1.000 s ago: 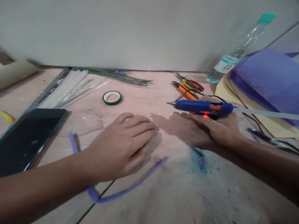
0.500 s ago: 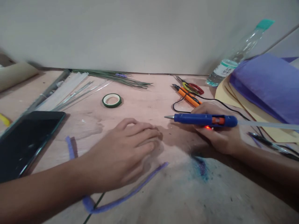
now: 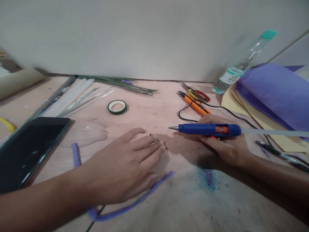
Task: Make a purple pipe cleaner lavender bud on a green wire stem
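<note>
My right hand (image 3: 224, 146) is wrapped round a blue glue gun (image 3: 200, 129), whose metal nozzle points left. A clear glue stick (image 3: 272, 131) juts from its back end, and a small red light glows beneath the body. My left hand (image 3: 135, 164) is palm down on the table, fingers stretched out and slightly bent; the fingertips are partly blurred. Under that hand and forearm runs a purple fuzzy strip (image 3: 125, 209), visible on both sides. A thin green stem (image 3: 93, 224) crosses it, and a green tip shows by the fingers.
Green tape (image 3: 117, 107) lies beyond my left hand. A phone (image 3: 31, 151) is at left, near clear sticks (image 3: 70, 96) and green wires (image 3: 135, 86). An orange cutter (image 3: 196, 104), scissors (image 3: 199, 95), a leaning bottle (image 3: 241, 71) and purple sheets (image 3: 272, 93) occupy the right. A black cord (image 3: 231, 111) trails rightward.
My left hand's fingers have shifted slightly, and a green tip now shows beside them. The glue gun stays in my right hand. The view has tilted up a little.
</note>
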Demonstrator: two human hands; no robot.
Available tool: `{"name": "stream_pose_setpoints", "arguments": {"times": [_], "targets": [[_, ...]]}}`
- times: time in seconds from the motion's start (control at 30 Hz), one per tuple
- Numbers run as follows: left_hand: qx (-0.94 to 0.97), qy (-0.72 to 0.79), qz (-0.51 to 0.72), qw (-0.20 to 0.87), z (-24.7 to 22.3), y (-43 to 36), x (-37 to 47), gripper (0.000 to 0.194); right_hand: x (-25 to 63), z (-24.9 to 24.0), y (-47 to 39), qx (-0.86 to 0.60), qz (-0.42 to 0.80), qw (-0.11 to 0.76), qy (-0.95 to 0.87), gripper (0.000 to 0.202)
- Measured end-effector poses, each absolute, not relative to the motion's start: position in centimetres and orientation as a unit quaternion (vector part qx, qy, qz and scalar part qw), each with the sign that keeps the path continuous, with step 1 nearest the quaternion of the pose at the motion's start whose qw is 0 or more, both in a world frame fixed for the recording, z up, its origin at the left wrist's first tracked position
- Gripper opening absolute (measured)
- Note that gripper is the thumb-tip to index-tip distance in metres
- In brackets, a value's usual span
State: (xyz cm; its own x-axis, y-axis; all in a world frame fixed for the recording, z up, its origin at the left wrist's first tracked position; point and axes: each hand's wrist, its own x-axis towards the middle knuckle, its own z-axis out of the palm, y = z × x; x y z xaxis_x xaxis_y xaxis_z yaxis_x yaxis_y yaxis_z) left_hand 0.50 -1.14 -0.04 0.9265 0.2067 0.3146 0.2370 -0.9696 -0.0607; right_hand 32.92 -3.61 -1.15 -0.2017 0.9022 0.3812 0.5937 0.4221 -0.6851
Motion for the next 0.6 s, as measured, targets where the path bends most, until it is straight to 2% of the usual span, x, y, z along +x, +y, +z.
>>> {"name": "stream_pose_setpoints", "arguments": {"times": [0.2, 0.6], "targets": [[-0.961, -0.111, -0.246, 0.055, -0.1, -0.5, -0.2, 0.028, 33.0, -1.3, -4.4, -0.419, 0.267, 0.372, -0.784, 0.003], [-0.967, -0.122, -0.221, 0.030, -0.5, 0.1, 0.0, 0.013, 32.5, -1.0, -4.6, -0.408, 0.202, 0.316, -0.833, 0.005]]}}
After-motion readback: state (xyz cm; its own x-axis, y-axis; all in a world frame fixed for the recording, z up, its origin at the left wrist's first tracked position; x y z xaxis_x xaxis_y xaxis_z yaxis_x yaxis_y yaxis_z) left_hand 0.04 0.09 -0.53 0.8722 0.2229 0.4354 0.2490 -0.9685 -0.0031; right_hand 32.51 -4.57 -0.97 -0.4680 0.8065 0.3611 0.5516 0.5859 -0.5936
